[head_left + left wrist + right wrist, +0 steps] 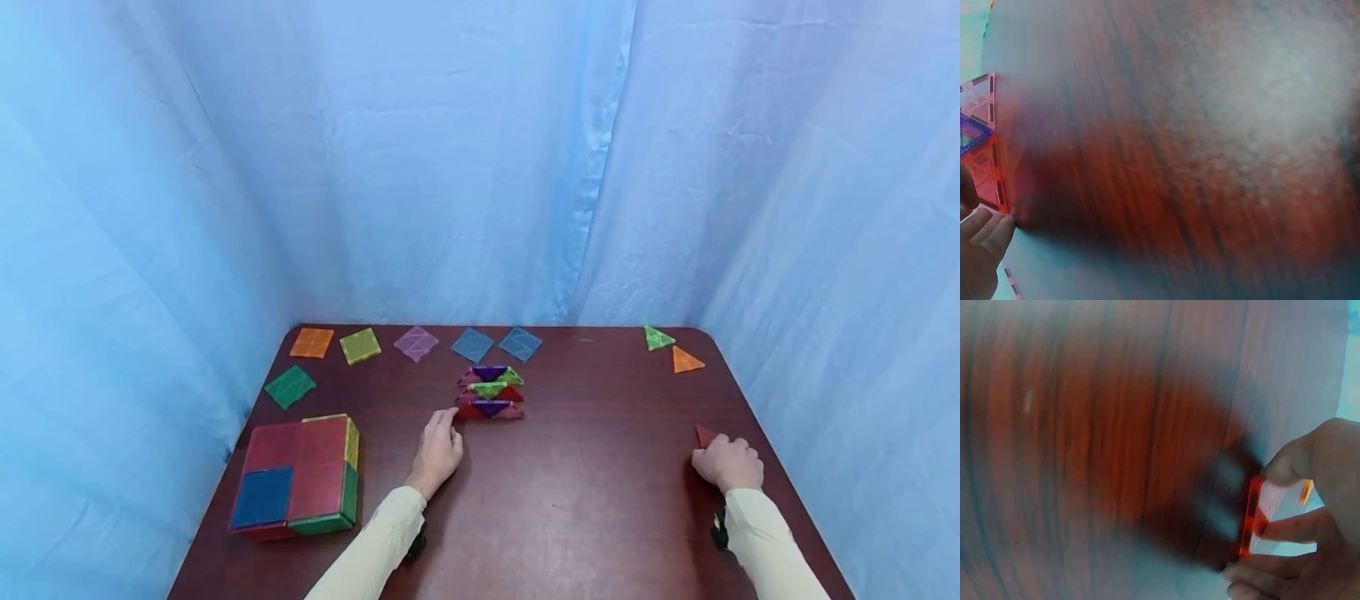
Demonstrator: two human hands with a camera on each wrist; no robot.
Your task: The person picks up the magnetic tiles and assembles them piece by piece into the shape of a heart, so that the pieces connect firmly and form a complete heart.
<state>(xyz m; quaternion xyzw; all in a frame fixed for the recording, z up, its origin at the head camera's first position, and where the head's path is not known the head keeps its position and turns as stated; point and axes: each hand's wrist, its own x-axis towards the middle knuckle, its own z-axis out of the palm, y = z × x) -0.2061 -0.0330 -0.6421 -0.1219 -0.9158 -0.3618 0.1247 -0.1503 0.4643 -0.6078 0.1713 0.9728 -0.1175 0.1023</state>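
In the head view, my left hand (438,450) reaches to the left end of the nearest row of small triangle tiles, its fingertips at the corner of a red triangle tile (468,412). Purple and pink triangles continue that row; the purple one (974,132) also shows in the left wrist view. Two similar rows lie behind it, with a green triangle (489,389) in the middle one. Far to the right, my right hand (729,462) grips another red triangle tile (1250,515) by its edges between thumb and fingers; the hand hides part of it.
A block of stacked translucent square tiles (318,462) stands at the left. Single squares lie along the back, among them an orange square (311,342) and a green square (290,387). A green triangle (657,337) and an orange triangle (686,360) lie at the back right.
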